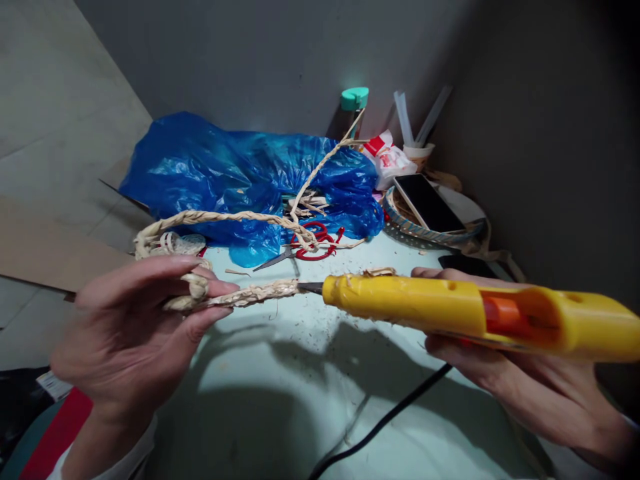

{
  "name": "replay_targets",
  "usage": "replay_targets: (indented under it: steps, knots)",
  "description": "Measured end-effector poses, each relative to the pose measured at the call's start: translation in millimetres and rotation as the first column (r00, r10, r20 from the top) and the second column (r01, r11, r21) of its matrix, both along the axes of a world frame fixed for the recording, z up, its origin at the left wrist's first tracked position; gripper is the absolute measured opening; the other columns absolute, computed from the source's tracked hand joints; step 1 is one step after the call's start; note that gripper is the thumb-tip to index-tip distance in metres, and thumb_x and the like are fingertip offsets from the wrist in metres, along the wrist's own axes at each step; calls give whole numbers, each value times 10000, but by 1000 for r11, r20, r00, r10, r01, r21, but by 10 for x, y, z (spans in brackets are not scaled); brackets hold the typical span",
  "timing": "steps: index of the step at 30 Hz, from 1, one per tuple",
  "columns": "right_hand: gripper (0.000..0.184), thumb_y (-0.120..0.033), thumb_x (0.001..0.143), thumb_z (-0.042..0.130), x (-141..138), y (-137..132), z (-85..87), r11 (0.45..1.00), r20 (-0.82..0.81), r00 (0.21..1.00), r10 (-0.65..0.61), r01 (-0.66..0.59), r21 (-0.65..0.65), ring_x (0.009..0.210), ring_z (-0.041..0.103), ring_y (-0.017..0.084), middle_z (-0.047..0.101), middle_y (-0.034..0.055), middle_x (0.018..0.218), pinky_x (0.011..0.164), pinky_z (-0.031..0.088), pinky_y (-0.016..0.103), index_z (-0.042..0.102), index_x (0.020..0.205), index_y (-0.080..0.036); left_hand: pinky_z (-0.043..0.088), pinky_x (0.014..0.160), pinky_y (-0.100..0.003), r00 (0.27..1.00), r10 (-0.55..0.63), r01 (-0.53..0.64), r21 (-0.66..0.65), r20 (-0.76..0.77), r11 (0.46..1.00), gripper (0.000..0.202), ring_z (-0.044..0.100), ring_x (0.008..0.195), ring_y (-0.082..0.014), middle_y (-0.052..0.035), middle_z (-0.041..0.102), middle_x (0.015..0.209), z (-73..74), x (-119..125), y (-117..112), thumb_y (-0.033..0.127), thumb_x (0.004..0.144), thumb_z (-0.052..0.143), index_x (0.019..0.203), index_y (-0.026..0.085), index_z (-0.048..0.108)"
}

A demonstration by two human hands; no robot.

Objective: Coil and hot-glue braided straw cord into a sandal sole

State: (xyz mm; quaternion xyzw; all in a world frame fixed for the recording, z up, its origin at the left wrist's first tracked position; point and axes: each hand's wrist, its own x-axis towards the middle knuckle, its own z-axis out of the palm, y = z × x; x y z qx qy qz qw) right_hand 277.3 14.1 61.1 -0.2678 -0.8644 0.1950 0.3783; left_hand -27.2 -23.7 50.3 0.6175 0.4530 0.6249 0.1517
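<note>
My left hand [145, 320] pinches a braided straw cord [260, 292] between thumb and fingers, and its flat stiff end points right. The rest of the cord loops up behind the hand and runs right across a blue plastic bag. Around a yellow hot glue gun [405, 300] with an orange part inside, my right hand [505, 360] is closed. The gun's dark nozzle meets the tip of the flat end, or lies just beside it; I cannot tell which. A black cable [385, 420] trails down under the gun.
Behind the cord lie the blue plastic bag [210, 160] and red-handled scissors [315, 243]. At the back right are a phone [429, 203] on a round woven piece, a cup [419, 155] of glue sticks and a bottle with a green cap [355, 99]. Scraps dot the tabletop [240, 393].
</note>
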Motion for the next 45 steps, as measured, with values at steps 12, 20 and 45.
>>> replay_targets:
  steps: [12, 20, 45]
  knots:
    - [80, -250, 1002, 576, -4, 45, 30, 991, -48, 998, 33, -39, -132, 618, 551, 106, 564, -48, 752, 556, 456, 208, 541, 940, -286, 636, 665, -151, 995, 102, -102, 38, 23, 994, 532, 755, 662, -110, 77, 788, 797, 34, 36, 5, -37, 531, 828, 976, 240, 738]
    - [416, -552, 925, 632, 33, 61, -154, 690, -302, 944, -133, -131, -712, 504, 463, 106, 506, -6, 611, 415, 369, 219, 585, 695, -209, 651, 714, -252, 978, 209, -208, 150, 10, 967, 616, 750, 784, -154, 22, 764, 944, -113, -56, 29, 19, 600, 852, 1151, 255, 709]
    - [598, -641, 985, 453, 260, 44, -249, 914, 573, 817, -60, 276, -298, 388, 515, 151, 577, 33, 498, 397, 339, 276, 636, 637, -190, 597, 750, -146, 952, -231, 281, -266, 201, 922, 441, 723, 866, -97, 25, 728, 1086, -89, 17, 9, 71, 737, 818, 1089, 320, 728]
